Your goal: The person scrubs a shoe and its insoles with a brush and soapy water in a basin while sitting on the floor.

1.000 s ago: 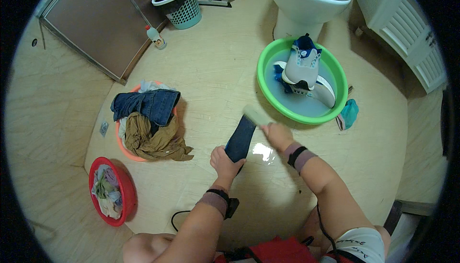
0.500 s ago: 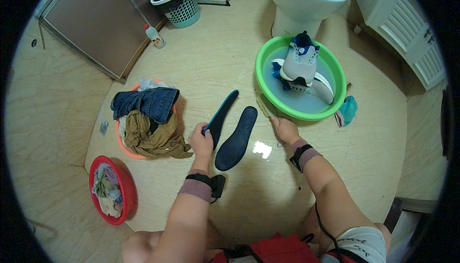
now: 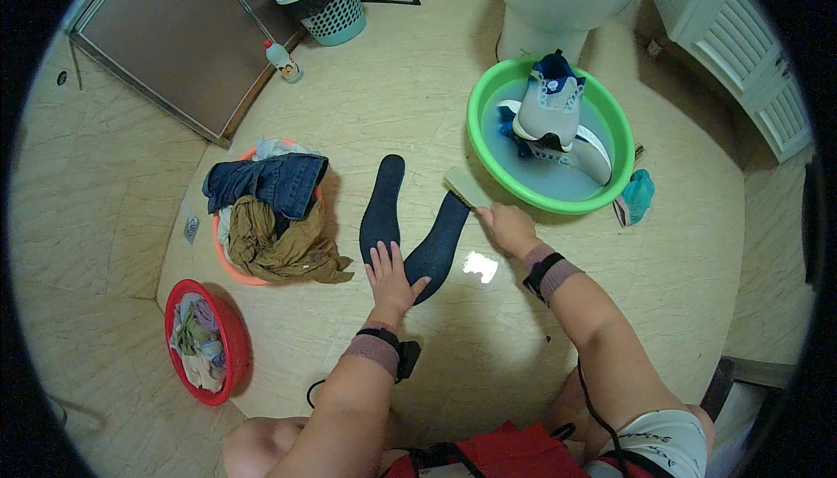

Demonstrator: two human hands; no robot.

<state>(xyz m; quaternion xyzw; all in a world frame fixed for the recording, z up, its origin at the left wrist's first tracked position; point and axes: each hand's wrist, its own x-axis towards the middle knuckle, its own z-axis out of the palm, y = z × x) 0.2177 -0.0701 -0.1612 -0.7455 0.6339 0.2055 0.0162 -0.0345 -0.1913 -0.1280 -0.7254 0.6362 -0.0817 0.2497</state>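
Two dark insoles lie flat on the tiled floor in front of me. My left hand (image 3: pixel 391 279) is spread, its fingers resting on the heel part of the left insole (image 3: pixel 382 199) and its thumb at the edge of the right insole (image 3: pixel 438 247). In my right hand (image 3: pixel 510 229) is a pale scrubbing brush (image 3: pixel 468 188), its bristles at the far end of the right insole. Beyond that hand stands a green basin (image 3: pixel 478 140) of cloudy water, with a white and blue sneaker (image 3: pixel 549 112) propped on another one inside.
Clothes heap over an orange basin (image 3: pixel 228 260) at left, near a red basin (image 3: pixel 235 352) of laundry. A plastic bottle (image 3: pixel 282 61) and a waste basket (image 3: pixel 336 20) stand farther back. A toilet (image 3: pixel 540 7) rises behind the green basin; a teal cloth (image 3: pixel 638 196) lies beside it.
My left hand has let go of the left insole, which now lies flat, and spread out over it. My right hand has brought the brush from the floor onto the right insole.
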